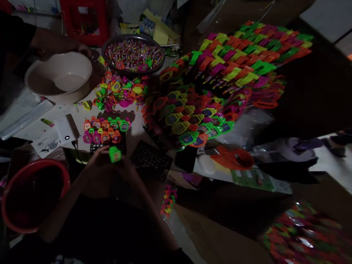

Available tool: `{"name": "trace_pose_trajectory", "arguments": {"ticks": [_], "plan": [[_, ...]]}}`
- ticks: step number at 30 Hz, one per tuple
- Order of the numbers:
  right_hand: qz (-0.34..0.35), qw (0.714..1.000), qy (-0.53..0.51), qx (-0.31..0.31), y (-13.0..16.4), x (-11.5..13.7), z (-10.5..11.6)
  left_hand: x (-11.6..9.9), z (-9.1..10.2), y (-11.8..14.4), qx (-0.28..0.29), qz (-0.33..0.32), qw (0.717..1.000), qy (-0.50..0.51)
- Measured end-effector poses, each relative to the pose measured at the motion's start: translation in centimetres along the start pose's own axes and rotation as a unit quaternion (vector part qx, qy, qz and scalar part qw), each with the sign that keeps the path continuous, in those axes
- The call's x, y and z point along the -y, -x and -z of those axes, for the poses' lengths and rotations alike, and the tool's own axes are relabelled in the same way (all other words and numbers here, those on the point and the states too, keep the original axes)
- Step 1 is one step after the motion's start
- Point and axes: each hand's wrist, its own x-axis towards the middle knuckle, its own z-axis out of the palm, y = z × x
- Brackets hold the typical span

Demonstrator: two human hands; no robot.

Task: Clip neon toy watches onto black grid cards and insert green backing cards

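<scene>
Both hands meet low at centre, just in front of the black tray [151, 160] on the tabletop [69, 114]: left hand [95, 162] and right hand [128, 169] pinch a green toy watch [115, 154] between fingertips. Filled tray of watches [105, 131] lies just beyond, nearer the left hand.

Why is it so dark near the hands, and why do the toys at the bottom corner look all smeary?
In the head view, light falls on the toy pile and beige bowl, while both hands holding a green toy sit in deep shadow; the bagged toys at lower right are blurred, and the picture looks tilted and stretched at its edges.
</scene>
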Motion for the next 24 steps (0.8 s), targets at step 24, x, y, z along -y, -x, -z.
{"name": "trace_pose_trajectory", "arguments": {"ticks": [24], "plan": [[-0.023, 0.99, 0.122, -0.064, -8.7, -5.3, 3.0, 5.7, 1.8, -0.2, 0.072, -0.186, 0.785, -0.586]]}}
